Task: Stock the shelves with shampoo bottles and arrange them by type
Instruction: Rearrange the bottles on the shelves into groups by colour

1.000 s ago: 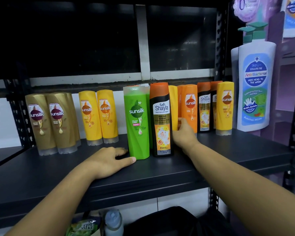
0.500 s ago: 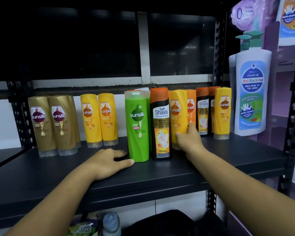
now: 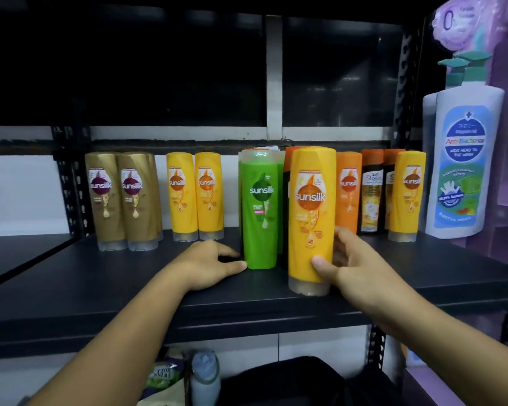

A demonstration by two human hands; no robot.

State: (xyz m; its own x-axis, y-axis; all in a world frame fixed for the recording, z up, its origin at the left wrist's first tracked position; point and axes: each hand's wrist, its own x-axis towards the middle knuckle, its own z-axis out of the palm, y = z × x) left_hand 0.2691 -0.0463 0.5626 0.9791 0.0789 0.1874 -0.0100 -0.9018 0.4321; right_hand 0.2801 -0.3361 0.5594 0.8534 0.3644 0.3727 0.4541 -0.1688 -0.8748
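Note:
My right hand [image 3: 354, 268] grips a yellow Sunsilk bottle [image 3: 311, 212] by its lower right side, near the front of the dark shelf [image 3: 129, 288]. Beside it on the left stands a green Sunsilk bottle [image 3: 261, 209], and my left hand [image 3: 208, 263] lies flat on the shelf with its thumb touching that bottle's base. A black Shayla bottle is mostly hidden behind the yellow one. Further back stand two gold Sunsilk bottles [image 3: 121, 197], two yellow ones [image 3: 194, 194], an orange one [image 3: 348, 189], Shayla bottles [image 3: 371, 189] and another yellow one [image 3: 406, 191].
A large white pump bottle [image 3: 464, 162] of anti-bacterial wash stands at the shelf's right end. Black perforated uprights [image 3: 405, 83] frame the shelf. Below the shelf are a black bag [image 3: 279, 382], a small white bottle [image 3: 205, 376] and a green packet [image 3: 162, 376].
My right hand has drawn the yellow Sunsilk bottle out from the back row and forward, in front of the black Shayla bottle. My left hand has stayed by the green bottle.

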